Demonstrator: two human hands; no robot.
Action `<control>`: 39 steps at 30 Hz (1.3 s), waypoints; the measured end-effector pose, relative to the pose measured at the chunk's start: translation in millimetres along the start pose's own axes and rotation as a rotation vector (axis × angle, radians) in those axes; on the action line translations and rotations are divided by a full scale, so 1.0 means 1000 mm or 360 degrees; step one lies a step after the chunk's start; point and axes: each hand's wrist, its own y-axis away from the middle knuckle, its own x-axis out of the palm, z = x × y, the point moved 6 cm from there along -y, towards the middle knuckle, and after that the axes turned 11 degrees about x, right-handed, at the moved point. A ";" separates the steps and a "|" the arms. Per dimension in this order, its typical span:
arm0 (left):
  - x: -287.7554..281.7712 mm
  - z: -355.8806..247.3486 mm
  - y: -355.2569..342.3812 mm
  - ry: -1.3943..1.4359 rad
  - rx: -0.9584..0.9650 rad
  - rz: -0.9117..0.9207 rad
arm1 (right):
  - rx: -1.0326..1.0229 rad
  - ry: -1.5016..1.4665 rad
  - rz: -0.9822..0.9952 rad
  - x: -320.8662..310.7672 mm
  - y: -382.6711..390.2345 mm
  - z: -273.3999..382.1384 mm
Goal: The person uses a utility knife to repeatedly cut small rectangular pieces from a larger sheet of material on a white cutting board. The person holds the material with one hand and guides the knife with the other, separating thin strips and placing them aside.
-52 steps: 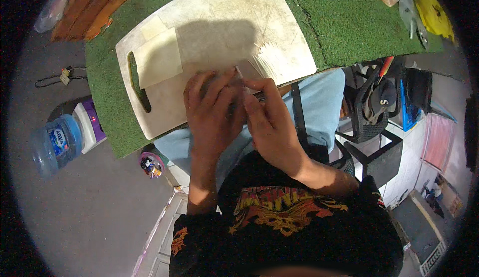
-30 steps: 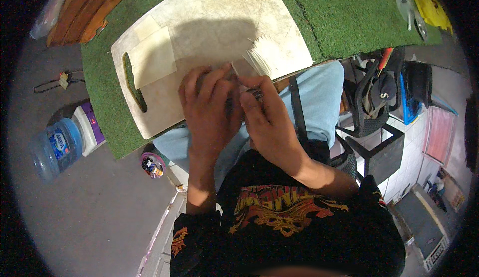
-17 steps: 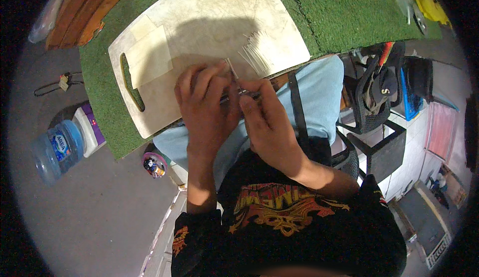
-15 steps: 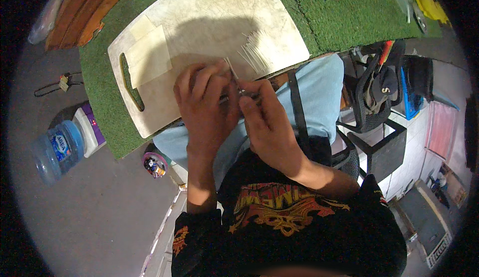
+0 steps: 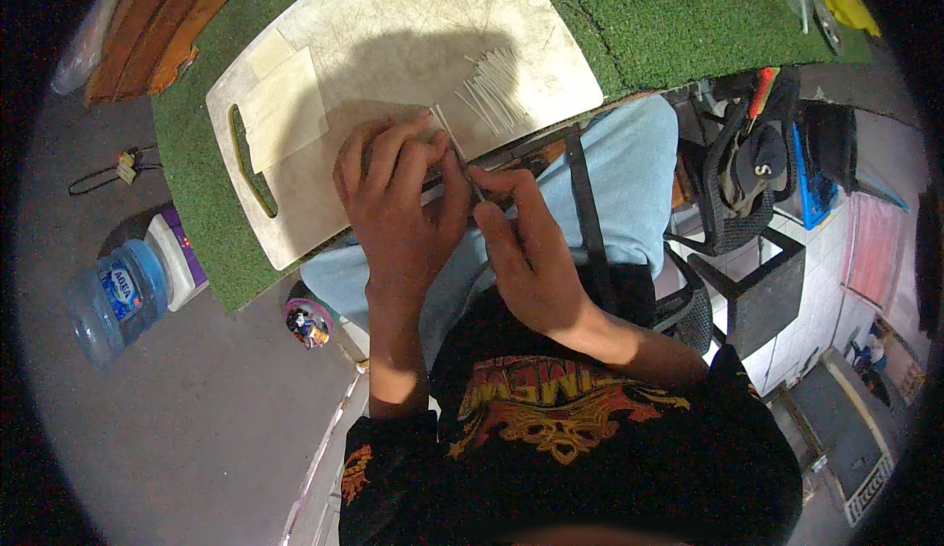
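Note:
A thin pale stick (image 5: 442, 121) slants up from between my hands, over the near edge of a worn whitish cutting board (image 5: 393, 5). My left hand (image 5: 405, 197) closes around it, thumb and fingers bent together. Just to the right, my right hand (image 5: 536, 256) pinches its lower end between thumb and forefinger; the fingers partly hide that end. Beyond my right hand, a loose pile of similar pale sticks (image 5: 500, 86) lies on the board. Thin cream-coloured sheets (image 5: 285, 108) overlap near the board's handle slot on the left.
Green turf-like matting (image 5: 678, 15) covers the table under the board. Left on the floor stands a large blue water bottle (image 5: 118, 295) beside a white and purple box (image 5: 175, 266). A black chair (image 5: 737, 192) holding a dark cap (image 5: 757, 167) is at the right.
My hands have shifted slightly, and my left fingers have spread a little. The stick remains between both hands. The whole view has moved slightly.

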 end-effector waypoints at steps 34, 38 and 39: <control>0.001 -0.014 -0.003 -0.0004 0.0096 -0.0050 | 0.0352 -0.0118 0.0077 -0.039 0.010 -0.001; -0.006 0.001 0.007 -0.0007 0.0026 -0.0085 | 0.0397 -0.0140 0.0199 -0.028 0.005 0.008; -0.006 0.003 0.009 -0.0007 0.0016 -0.0066 | 0.0371 -0.0170 0.0215 -0.024 0.003 0.011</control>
